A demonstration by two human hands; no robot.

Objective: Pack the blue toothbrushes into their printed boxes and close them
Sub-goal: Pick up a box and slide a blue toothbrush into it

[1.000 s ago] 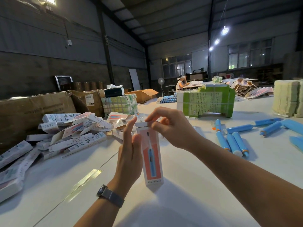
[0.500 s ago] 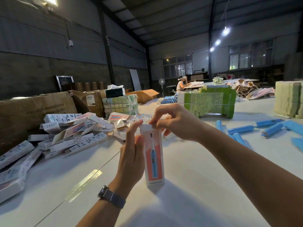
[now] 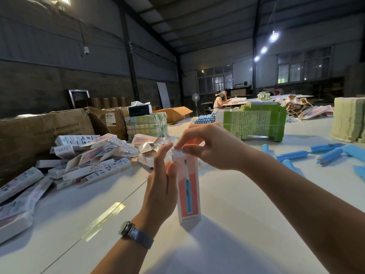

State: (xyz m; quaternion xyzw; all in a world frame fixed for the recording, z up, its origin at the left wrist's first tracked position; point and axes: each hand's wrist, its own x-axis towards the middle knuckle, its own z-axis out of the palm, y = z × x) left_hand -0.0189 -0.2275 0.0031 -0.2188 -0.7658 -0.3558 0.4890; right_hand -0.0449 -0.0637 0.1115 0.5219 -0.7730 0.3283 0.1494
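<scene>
Head view | left hand [image 3: 161, 191] steadies upright coral-and-white printed cardboard box [image 3: 188, 191]; right hand [image 3: 209, 146] pinches top flap above | risk: flap buckles if misaligned

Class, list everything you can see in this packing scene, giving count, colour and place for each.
Printed box: one, white and coral, upright at centre.
Box pile: many, white and coral, table left.
Blue toothbrushes: several, table right.
Cardboard cartons: brown, far left.
Green bundle: one, behind the hands.
Table: white.
Wristwatch: dark, left wrist.
Left hand: flat against the box side.
Right hand: fingers pinching the top flap.
</scene>
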